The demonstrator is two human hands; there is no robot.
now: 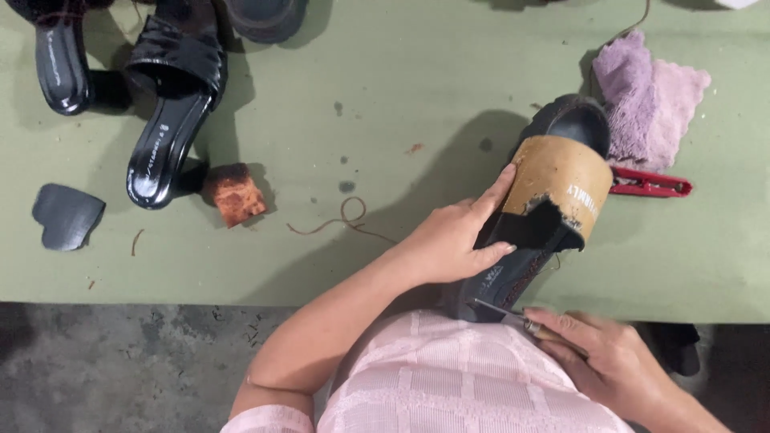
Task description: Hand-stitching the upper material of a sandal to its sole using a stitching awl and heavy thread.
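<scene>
Green felt-like tabletop fills my view. Far left I see a flat dark grey heart-shaped sole piece, and above it a glossy black heeled sandal at the top edge. Just right of that, a second glossy black sandal with a wide strap lies toe toward me. A small rust-brown sponge block sits just beside its toe. A loose brown thread curl lies mid-table. Moving right, my left hand is closed on a black slide sandal with a tan cardboard-like upper band, fingers against the band's edge and thumb on the insole; the sandal rests tilted on the table's near edge, heel toward me. A torn gap shows in the band's lower edge. My right hand, below the table edge, grips a thin metal awl-like tool, tip touching the sandal's heel. Behind the sandal lie a red plastic clip-like handle and a fluffy lilac cloth.
</scene>
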